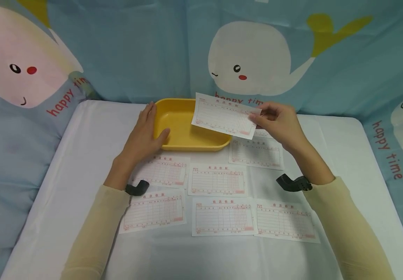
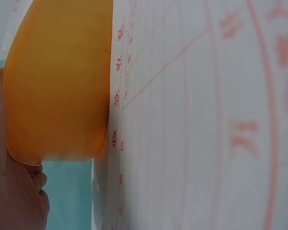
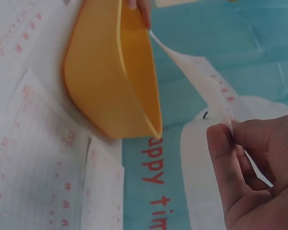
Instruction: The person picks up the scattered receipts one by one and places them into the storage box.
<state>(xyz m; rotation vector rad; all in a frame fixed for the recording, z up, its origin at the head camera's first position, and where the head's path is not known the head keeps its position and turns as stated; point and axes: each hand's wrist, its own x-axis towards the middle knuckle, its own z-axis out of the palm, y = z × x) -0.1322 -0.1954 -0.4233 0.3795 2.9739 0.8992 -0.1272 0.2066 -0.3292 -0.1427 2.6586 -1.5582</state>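
My right hand [image 1: 280,124] pinches a white receipt slip [image 1: 225,116] with red printing by its right end. The slip is raised and tilted above the right part of a yellow plastic tray [image 1: 192,148]. In the right wrist view, thumb and index finger meet on the slip [image 3: 201,81], which bends slightly. My left hand [image 1: 143,134] holds the tray's left end, its thumb over the rim and its other fingers along the outer side. In the left wrist view, the tray's wall [image 2: 62,86] hides part of this hand.
Several more receipt slips lie on the white table cover in front of the tray, among them one in the middle [image 1: 218,181] and one at front right [image 1: 285,221]. Another slip [image 1: 256,152] lies beside the tray's right corner. A blue whale-print curtain [image 1: 145,50] hangs behind.
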